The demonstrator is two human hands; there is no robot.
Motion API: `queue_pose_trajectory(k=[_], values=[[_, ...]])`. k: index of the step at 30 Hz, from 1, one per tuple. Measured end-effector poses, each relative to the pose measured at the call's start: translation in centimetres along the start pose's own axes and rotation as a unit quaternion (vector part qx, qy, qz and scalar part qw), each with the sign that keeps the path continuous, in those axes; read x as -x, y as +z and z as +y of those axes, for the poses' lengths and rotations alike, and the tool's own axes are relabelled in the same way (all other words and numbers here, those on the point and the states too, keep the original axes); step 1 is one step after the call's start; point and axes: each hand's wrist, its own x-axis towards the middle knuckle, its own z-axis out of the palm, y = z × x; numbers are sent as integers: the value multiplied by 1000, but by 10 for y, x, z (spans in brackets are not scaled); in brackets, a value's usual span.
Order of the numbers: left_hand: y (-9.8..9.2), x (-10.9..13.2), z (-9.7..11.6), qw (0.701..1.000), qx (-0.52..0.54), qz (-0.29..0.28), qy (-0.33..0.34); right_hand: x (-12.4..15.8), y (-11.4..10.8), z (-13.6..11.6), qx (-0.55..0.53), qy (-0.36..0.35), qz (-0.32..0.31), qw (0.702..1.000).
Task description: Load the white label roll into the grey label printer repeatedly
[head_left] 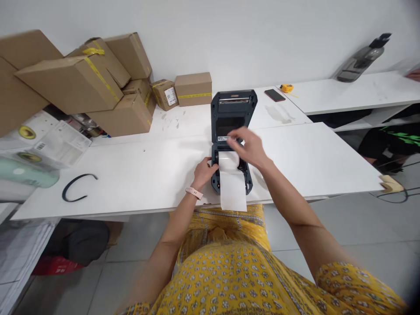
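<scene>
A dark label printer point(215, 175) stands on the white table with its lid point(233, 111) raised and tilted back. Inside sits a white paper roll point(229, 160), and a strip of label paper point(233, 190) runs out of it over the front edge. My left hand point(205, 171) grips the printer's left side, thumb over the rim beside the roll and fingers at the outer wall. Above the roll, near the hinge, hovers my right hand point(247, 146), slightly blurred, with thumb and fingers apart and nothing seen in them.
Cardboard boxes point(131, 109) pile up at the back left, beside a green bottle point(28, 172) and a black headband point(67, 190). Back right lie a phone point(274, 95) and a yellow tape measure point(286, 88). A dark spray bottle point(361, 61) stands farther right.
</scene>
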Motion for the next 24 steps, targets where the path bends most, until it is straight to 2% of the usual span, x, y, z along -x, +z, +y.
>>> queue_pose_trajectory(k=[1,3,4,6,11,15,17,20,24], values=[[-1,-3,1,1000,-2,-18,2,8,6,2,15,-2,-97,995],[-3,-8,3,999,-13,-40,14,15,16,9,70,-6,-261,963],[-4,-10,5,998,-28,-47,23,15,21,11,103,-8,-313,944],[-6,-13,9,995,-81,-55,36,8,28,12,160,-5,-362,918],[-10,-15,18,982,-169,-65,46,-8,40,5,194,13,-372,908],[-10,-15,18,983,-166,-66,52,-15,27,6,101,-6,-395,913],[-10,-14,17,983,-163,-67,52,-17,6,7,25,-30,-399,916],[-10,-13,15,984,-159,-68,52,-15,-40,8,-80,-49,-362,927],[-9,-12,13,986,-146,-60,56,5,-97,22,-186,12,-274,943]])
